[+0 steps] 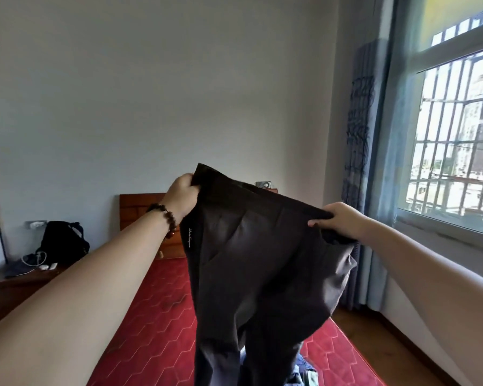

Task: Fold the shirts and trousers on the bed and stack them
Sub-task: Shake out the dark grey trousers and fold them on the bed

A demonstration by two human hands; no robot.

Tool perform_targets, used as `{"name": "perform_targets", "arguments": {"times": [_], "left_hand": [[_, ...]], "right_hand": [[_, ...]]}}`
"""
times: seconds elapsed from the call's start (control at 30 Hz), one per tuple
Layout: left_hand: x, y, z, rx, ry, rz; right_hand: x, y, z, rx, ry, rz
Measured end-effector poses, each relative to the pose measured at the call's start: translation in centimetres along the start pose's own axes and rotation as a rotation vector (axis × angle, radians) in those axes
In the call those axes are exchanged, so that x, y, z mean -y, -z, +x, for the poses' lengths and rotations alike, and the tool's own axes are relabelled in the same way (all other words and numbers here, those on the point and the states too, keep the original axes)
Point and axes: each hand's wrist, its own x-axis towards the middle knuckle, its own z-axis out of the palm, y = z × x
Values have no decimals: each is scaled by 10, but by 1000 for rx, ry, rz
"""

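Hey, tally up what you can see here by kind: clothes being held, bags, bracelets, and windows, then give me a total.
Trousers: 1, dark, gripped at the waistband by the left hand and right hand
Bag: 1, black
Bracelet: 1, beaded
Window: 1
Total: 4
More clothes show low on the bed, too hidden to count.

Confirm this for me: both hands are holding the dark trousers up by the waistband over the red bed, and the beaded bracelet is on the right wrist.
One detail is wrong. The head view shows the beaded bracelet on the left wrist, not the right. The rest holds: the left hand and the right hand grip the dark trousers by the waistband, held up over the red bed.
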Motion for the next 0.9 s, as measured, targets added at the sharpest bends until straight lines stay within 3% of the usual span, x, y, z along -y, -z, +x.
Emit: {"name": "perform_targets", "arguments": {"times": [0.07, 0.13, 0.23, 0.3, 0.53, 0.63, 0.8, 0.9], "left_hand": [[1, 0, -2, 83, 81, -151], [0, 1, -6, 151, 57, -60], [9, -3, -6, -16, -6, 117], [15, -8, -5, -88, -7, 115], [19, 5, -4, 334, -54, 216], [17, 14, -2, 408, -69, 314], [28, 32, 2, 362, -11, 470], [38, 24, 4, 232, 81, 342]], "right_hand": [[10, 4, 7, -7, 14, 5], [17, 6, 11, -26, 2, 12], [27, 8, 12, -48, 7, 40], [35, 8, 13, -55, 38, 40], [57, 27, 17, -111, 62, -225], [53, 37, 20, -184, 0, -218], [36, 43, 25, -300, -40, -53], [34, 36, 29, -286, -70, 75]]}}
